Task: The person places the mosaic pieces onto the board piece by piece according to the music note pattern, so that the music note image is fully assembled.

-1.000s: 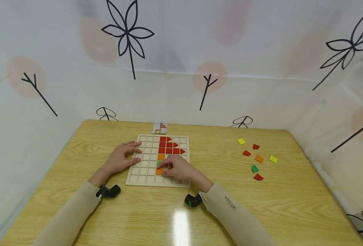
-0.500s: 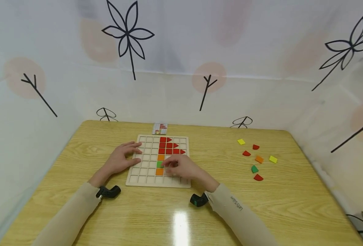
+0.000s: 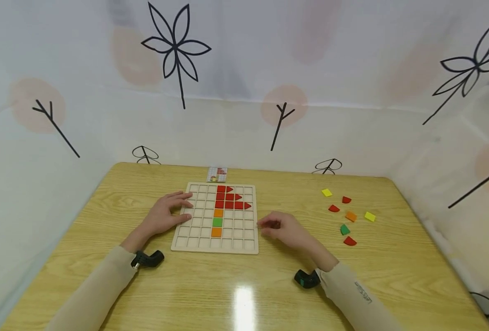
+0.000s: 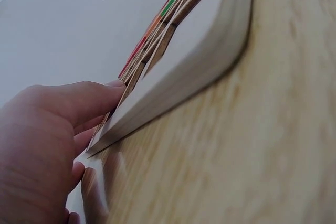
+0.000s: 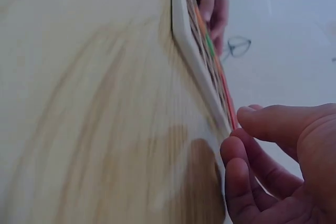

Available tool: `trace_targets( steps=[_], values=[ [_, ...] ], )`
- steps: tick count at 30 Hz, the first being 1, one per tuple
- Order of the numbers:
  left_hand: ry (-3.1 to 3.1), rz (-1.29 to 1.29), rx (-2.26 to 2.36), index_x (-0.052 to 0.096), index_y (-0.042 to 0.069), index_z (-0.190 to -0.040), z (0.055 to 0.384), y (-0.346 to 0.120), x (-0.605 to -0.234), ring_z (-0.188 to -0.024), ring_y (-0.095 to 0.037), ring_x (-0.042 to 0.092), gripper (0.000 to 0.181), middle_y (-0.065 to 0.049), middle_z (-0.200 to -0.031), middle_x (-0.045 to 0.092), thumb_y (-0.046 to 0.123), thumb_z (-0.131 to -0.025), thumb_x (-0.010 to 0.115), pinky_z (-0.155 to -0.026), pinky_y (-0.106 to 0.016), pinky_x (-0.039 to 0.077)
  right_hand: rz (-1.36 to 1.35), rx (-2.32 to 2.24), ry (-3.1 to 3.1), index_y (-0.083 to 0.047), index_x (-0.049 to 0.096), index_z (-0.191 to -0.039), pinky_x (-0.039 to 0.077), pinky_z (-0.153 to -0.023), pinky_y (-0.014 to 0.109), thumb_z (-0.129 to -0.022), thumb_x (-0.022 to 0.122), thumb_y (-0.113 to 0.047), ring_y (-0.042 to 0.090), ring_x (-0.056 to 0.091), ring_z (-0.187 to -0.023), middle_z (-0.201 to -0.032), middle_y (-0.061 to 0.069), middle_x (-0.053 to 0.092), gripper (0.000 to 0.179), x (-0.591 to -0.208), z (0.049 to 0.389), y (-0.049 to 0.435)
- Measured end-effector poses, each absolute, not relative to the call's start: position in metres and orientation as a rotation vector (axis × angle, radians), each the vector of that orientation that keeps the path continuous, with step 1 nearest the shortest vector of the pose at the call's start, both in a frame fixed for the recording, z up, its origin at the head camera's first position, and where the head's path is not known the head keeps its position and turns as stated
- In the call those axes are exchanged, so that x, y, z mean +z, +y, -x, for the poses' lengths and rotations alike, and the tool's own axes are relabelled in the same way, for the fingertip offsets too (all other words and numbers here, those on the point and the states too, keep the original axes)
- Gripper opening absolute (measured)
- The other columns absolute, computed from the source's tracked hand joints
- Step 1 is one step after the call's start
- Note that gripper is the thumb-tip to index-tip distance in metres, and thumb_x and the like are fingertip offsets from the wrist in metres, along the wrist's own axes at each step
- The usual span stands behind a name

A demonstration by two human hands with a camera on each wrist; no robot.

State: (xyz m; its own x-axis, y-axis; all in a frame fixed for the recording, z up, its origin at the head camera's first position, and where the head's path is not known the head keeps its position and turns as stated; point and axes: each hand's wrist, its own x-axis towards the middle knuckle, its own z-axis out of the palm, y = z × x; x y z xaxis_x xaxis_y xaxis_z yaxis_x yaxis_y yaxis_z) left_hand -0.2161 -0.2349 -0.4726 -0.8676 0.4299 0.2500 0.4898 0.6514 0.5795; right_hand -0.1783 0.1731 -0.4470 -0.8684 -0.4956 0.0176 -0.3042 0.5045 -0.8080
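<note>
A square wooden grid board (image 3: 182, 242) lies flat on the table. Its cells hold red tiles (image 3: 229, 197) in stepped rows with pointed ends, and below them an orange tile (image 3: 218, 213), a green tile (image 3: 217, 222) and another orange tile (image 3: 216, 232) in one column. My left hand (image 3: 166, 213) rests on the board's left edge, fingers spread; the left wrist view shows the thumb (image 4: 84, 98) over the rim. Just off the right edge is my right hand (image 3: 285, 230), its fingers loosely bent with nothing between them, as the right wrist view shows.
Loose pieces lie at the right of the table: yellow tiles (image 3: 370, 216), red quarter-rounds (image 3: 349, 241), an orange tile (image 3: 351, 216) and a green quarter-round (image 3: 345, 229). A small picture card (image 3: 217, 174) lies behind the board. A patterned cloth (image 3: 244, 128) hangs behind the table.
My right hand has moved off the green and orange tiles, rightward past the board's edge, and those tiles now show fully. The left hand has stayed on the board.
</note>
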Motion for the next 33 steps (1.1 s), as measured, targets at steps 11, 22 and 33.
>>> trace_targets(
  steps=[11,22,33],
  values=[
    [-2.756,0.782,-1.026,0.074,0.016,-0.113,0.216,-0.234,-0.471,-0.141,-0.034,0.037,0.028,-0.005,-0.147,0.052,0.030,-0.089,0.076,-0.112,-0.059,0.026,0.562,-1.225,2.760,-0.005,0.072,-0.113,0.055,-0.074,0.026,-0.092,0.072,-0.008,0.015,0.063,-0.088,-0.106,0.006,0.070,0.022,-0.438,0.162,0.284],
    [-2.741,0.790,-1.027,0.074,0.017,-0.113,0.217,-0.234,-0.474,-0.141,-0.034,0.037,0.026,-0.005,-0.146,0.053,0.029,-0.089,0.076,-0.112,-0.058,0.027,0.410,-1.171,2.703,0.003,0.069,-0.110,0.053,-0.062,0.025,-0.093,0.071,-0.009,0.010,0.060,-0.076,-0.094,0.007,0.065,0.021,-0.432,0.147,0.370],
    [-2.741,0.809,-1.017,0.073,0.015,-0.114,0.219,-0.235,-0.476,-0.141,-0.034,0.037,0.028,-0.005,-0.147,0.053,0.028,-0.090,0.076,-0.113,-0.057,0.027,0.576,-1.257,2.467,0.005,0.068,-0.112,0.046,-0.059,0.027,-0.090,0.073,-0.005,0.015,0.049,-0.073,-0.090,0.008,0.056,0.025,-0.438,0.154,0.395]
  ],
)
